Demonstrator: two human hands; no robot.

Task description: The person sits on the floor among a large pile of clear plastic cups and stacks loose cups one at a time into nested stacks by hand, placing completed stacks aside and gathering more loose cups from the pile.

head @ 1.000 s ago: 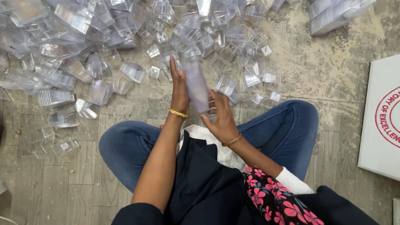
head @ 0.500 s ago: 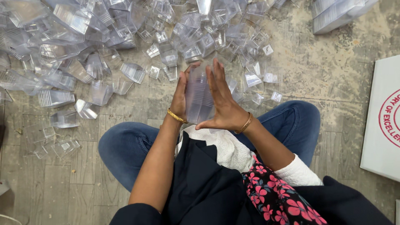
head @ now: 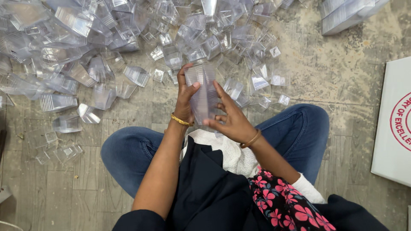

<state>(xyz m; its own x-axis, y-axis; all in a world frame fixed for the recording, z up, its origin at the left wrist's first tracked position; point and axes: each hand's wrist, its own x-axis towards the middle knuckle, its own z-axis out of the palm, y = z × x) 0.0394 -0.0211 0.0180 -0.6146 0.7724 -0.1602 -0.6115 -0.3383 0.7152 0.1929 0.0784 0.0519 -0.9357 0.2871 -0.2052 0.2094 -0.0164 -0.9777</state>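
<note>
Fingers (head: pixel 185 81) of your left hand (head: pixel 185 102) were wrapped around the far side of a stack of clear plastic cups (head: pixel 201 92), thumb pressed against its near face, so the hand was closed on it. Your right hand (head: pixel 233 122) met the same stack from 4 o'clock, its fingers (head: pixel 222 96) half spread and laid along the side, fingertips touching the plastic. You held the stack upright above your lap, just ahead of your crossed knees in blue jeans (head: pixel 299 128), roughly at the middle of the view. Its cups were nested one inside another; you could not tell how many, nor whether anything lay inside the top one, which looked bare.

A gold bangle (head: pixel 182 120) sat on your left wrist and a thinner one (head: pixel 252 139) on your right.

From 9 o'clock round to 1 o'clock a heap of loose clear cups (head: pixel 128 38) covered the wooden floor (head: pixel 64 188), most tipped on their sides, some nested in short runs, none showing any contents. A few stragglers (head: pixel 60 152) lay apart at 8 o'clock, near your left knee. At 1 o'clock, against the top edge, lay a long sleeve of stacked clear cups (head: pixel 346 15). At 3 o'clock a white board with a red round mark (head: pixel 391 124) lay flat on the floor, well apart from the hands.
</note>
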